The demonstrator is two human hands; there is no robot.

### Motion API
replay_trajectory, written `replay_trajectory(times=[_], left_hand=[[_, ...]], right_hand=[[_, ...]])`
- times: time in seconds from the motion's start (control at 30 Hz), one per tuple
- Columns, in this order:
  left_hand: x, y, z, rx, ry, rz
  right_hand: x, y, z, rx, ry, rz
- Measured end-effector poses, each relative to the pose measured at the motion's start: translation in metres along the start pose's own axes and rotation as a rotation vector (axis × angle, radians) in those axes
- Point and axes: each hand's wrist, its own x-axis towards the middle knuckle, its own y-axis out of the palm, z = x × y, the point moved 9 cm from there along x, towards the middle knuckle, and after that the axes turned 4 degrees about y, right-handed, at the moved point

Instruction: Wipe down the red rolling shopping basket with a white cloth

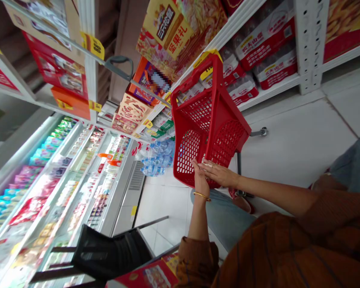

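My left hand (201, 180), with a gold bracelet on the wrist, is raised at the near side of a red plastic shopping basket (228, 140). My right hand (220, 175) comes in from the right and lies against it, fingers stretched out flat. The two hands touch each other, and I see nothing held between them. Both overlap the basket's near edge in view; whether they touch it I cannot tell. The basket has mesh sides, a raised red handle and grey legs with a caster (264, 131). My left palm is hidden.
Shelves with nut gift boxes (180, 36) and packs of bottled water (267, 40) stand beyond the basket. A chilled display (78, 172) runs along the left. A black chair (114, 252) stands lower left, near a red box (150, 276). Bottle packs (159, 158) sit on the tiled floor (288, 132).
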Motion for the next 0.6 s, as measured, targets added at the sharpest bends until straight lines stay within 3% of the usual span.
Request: replay_trajectory(times=[0.2, 0.6], left_hand=[[-0.005, 0.005, -0.009, 0.116, 0.017, -0.082], [-0.009, 0.026, -0.015, 0.342, 0.117, -0.096]], right_hand=[[-0.001, 0.012, -0.021, -0.089, -0.050, 0.054], [0.017, -0.020, -0.043, -0.164, -0.167, 0.168]])
